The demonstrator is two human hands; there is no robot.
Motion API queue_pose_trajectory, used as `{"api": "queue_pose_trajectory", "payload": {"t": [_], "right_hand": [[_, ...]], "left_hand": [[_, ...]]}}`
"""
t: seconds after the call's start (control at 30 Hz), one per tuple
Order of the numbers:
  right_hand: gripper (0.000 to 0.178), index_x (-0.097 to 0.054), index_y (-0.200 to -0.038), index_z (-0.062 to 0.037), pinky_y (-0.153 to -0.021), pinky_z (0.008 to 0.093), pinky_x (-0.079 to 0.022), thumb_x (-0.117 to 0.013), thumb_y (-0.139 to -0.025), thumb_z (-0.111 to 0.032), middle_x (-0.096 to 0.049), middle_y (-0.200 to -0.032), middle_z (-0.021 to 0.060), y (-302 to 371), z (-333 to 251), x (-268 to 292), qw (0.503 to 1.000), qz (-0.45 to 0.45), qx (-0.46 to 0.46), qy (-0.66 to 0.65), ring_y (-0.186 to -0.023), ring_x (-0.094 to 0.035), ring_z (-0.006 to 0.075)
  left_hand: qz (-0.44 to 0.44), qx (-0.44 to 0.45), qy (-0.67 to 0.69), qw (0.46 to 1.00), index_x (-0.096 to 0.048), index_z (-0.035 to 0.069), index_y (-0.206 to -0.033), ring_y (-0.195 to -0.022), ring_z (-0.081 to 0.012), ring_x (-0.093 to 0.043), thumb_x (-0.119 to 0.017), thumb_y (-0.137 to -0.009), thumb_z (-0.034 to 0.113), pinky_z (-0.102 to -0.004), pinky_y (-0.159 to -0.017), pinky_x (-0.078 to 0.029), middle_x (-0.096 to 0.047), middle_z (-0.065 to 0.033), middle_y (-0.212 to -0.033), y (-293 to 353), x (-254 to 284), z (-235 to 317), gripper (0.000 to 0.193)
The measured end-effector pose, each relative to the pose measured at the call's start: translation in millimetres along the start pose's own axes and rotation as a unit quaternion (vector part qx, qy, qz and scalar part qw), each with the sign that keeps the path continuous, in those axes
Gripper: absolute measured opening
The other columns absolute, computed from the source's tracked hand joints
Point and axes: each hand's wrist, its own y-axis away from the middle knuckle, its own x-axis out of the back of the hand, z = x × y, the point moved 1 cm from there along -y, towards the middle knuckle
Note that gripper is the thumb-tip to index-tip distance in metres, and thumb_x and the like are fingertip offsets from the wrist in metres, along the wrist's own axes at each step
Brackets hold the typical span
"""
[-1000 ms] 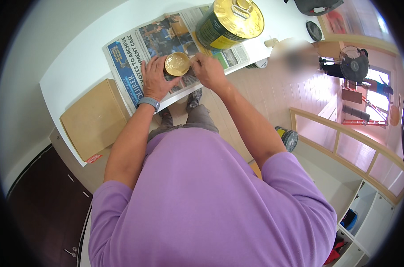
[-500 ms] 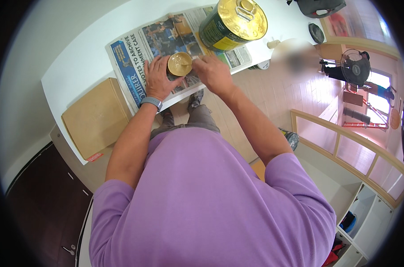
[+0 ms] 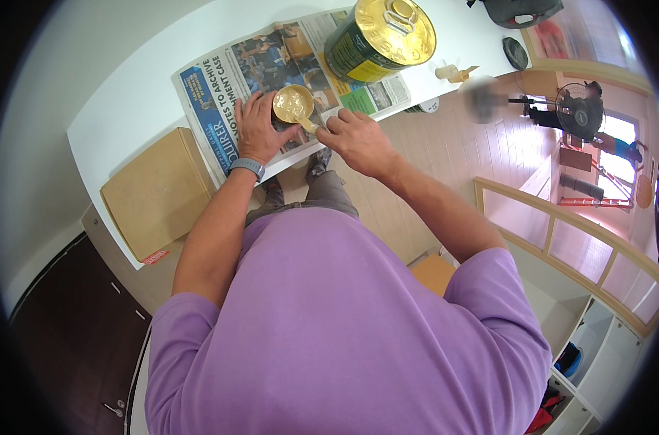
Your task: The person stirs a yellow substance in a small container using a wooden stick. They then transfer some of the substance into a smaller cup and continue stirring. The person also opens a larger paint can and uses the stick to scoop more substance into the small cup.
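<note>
A small open can [image 3: 289, 98] with a gold-coloured inside stands on the spread newspaper [image 3: 207, 119]. My left hand [image 3: 258, 130] curls round its near left side and steadies it. Inside lies a pale, glossy substance with bubbles or lumps. My right hand [image 3: 362, 143] pinches the end of a flat pale stick [image 3: 308, 125], which slants over the can's near right rim into the substance. Beyond my right hand, a large can [image 3: 387, 43] with a gold top and a dark green and yellow side stands on the newspaper.
A cardboard box [image 3: 159, 192] lies on the white table [image 3: 119, 109], left of the newspaper. Past the table's right end are a stand fan [image 3: 582, 114], a red ladder [image 3: 598, 201] and a person in blue [image 3: 619, 148]. White shelves [image 3: 598, 348] stand at the lower right.
My right hand has moved right and a little nearer to me, and the stick now shows across the can's rim. The left hand and the can stay in place.
</note>
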Motion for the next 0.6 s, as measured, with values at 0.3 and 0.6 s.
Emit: {"api": "queue_pose_trajectory", "payload": {"t": [0.3,0.6], "right_hand": [[0.019,-0.071,-0.107,-0.016,-0.085,0.0381,-0.054,-0.069,-0.088,-0.017,-0.066,-0.098,0.0006,5,6,13,1.0,0.001,0.004,0.006,-0.099,-0.064,0.023],[0.017,-0.073,-0.108,-0.0139,-0.08,0.0434,-0.056,-0.071,-0.091,-0.016,-0.068,-0.095,0.0052,-1,19,20,0.993,0.083,-0.056,-0.06,-0.093,-0.067,0.0291]], "left_hand": [[0.012,-0.006,0.007,1.0,-0.059,0.01,-0.146,-0.146,-0.0327,-0.051,-0.095,-0.073,0.054,-0.0612,-0.131,-0.02,-0.066,-0.0146,-0.14,-1,1,3,0.092],[0.004,0.002,0.0,1.0,-0.058,0.011,-0.148,-0.146,-0.0329,-0.051,-0.092,-0.077,0.055,-0.0606,-0.131,-0.02,-0.065,-0.0144,-0.142,0,2,3,0.09]]}}
